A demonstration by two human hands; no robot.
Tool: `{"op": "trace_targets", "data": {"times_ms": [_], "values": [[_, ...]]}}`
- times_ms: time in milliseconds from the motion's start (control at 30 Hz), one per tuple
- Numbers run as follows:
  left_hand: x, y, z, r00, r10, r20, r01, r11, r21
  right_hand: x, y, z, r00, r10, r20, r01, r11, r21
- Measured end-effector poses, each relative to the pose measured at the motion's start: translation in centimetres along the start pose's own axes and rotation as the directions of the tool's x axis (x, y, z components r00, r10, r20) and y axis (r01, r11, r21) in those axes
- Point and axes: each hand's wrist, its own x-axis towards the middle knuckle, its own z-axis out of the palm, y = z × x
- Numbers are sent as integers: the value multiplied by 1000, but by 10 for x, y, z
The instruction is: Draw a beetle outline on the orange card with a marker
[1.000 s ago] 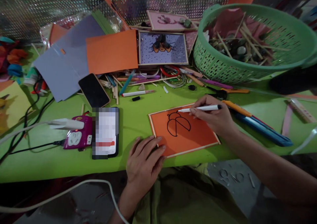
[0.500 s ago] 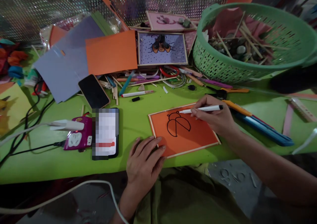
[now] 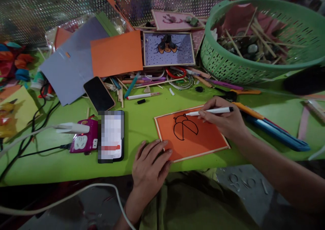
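Note:
An orange card point(image 3: 203, 138) with a thin pale wooden border lies on the green table. Black lines on it form a beetle-like drawing point(image 3: 185, 127) with a round split body and a small head. My right hand point(image 3: 225, 118) grips a white marker point(image 3: 214, 111), its tip touching or just over the card beside the drawn head. Flat at the card's lower left rests my left hand point(image 3: 152, 162), fingers spread, fingertips on the border. A black marker cap point(image 3: 141, 101) lies on the table beyond the card, near another white marker point(image 3: 142, 96).
A green basket point(image 3: 228, 65) of sticks and stones stands back right. A blue-and-orange cutter point(image 3: 274, 128) lies right of my right hand. Left are a lit phone point(image 3: 111, 135), a dark phone point(image 3: 99, 94) and a purple power socket point(image 3: 83, 135). A framed insect picture point(image 3: 152, 55) sits behind.
The whole view has shifted slightly, so things appear a little further right. The marker tip stays by the drawn head, where a small line looks extended. My left hand keeps its place on the card.

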Motion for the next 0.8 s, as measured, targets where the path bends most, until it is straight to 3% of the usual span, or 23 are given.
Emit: {"op": "trace_targets", "data": {"times_ms": [800], "values": [[-1, 0, 1, 1000, -4, 8, 4, 1000, 7, 0, -1, 1, 1000, -3, 8, 3, 1000, -2]]}}
